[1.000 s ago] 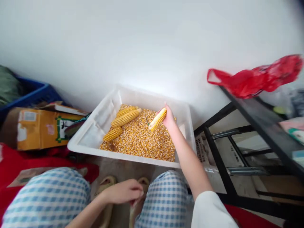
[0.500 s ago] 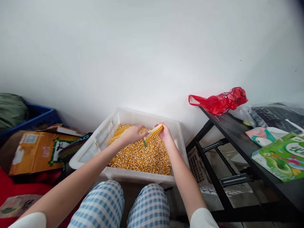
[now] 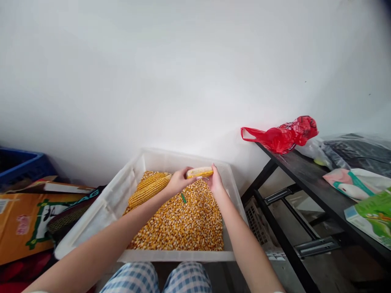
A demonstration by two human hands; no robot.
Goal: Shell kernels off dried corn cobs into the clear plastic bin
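A corn cob [image 3: 200, 172], partly stripped to its pale core on top with yellow kernels along its lower side, is held level between my two hands. My left hand [image 3: 179, 181] is closed round its left end. At the other end, my right hand [image 3: 215, 179] grips it with fingers behind. Below spreads a heap of loose corn kernels [image 3: 183, 228] in a translucent plastic bin [image 3: 180, 255]. Whole corn cobs [image 3: 149, 189] lie at the bin's left, partly behind my left forearm. A small green strip [image 3: 183, 198] rests on the kernels.
A black table [image 3: 308, 175] on the right bears a red plastic bag [image 3: 284, 136] and a green box [image 3: 371, 215]. To the left are an orange cardboard box [image 3: 21, 224], a dark mesh bag [image 3: 71, 215] and a blue crate [image 3: 26, 167]. A white wall [image 3: 183, 73] stands behind the bin.
The cob has turned from slanting to nearly level, its bare side now upward. My left hand has moved right and closed on its left end. The view has shifted slightly.
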